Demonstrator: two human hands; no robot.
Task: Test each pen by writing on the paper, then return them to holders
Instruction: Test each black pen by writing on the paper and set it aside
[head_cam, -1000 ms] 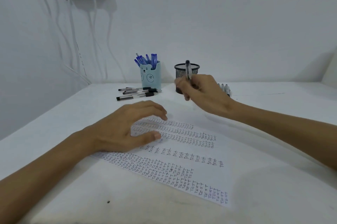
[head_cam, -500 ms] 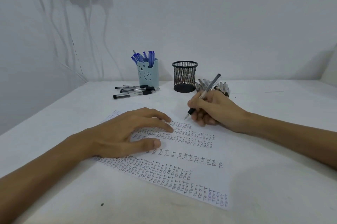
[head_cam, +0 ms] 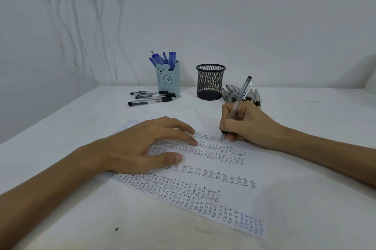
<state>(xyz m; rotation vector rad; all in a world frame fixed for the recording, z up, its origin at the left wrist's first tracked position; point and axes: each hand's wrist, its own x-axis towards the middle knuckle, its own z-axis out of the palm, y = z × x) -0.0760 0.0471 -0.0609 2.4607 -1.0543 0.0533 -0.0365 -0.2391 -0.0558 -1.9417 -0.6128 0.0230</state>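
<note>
The right hand [head_cam: 247, 123], right of frame centre, grips a clear pen [head_cam: 237, 105] in a writing hold. The pen leans up and to the right, its black end cap above the knuckles, and its tip meets the paper [head_cam: 203, 184] at the top row of writing, just below the fingers. The left hand [head_cam: 142, 146], left of centre, lies flat and released on the paper's upper left part, fingers spread, holding nothing; its fingertips are near the pen tip but apart from it.

The single sheet lies at an angle across the middle of the white tabletop [head_cam: 81, 219], running toward the lower right of the frame, and is covered with rows of the handwritten word "test".

Two holders stand at the back, above centre. The pale blue cup [head_cam: 168, 78] with a bear face holds a bunch of blue pens [head_cam: 165, 59], about seven, though they overlap too much for a sure count. To its right, well apart from the writing hand, the black mesh cup [head_cam: 210, 81] shows no pens above its rim.

About four clear pens with black caps [head_cam: 152, 98] lie side by side on the tabletop just left of the blue cup's foot. A heap of similar pens [head_cam: 240, 94] lies right of the mesh cup, directly behind the right hand; they are too crowded to count.
</note>
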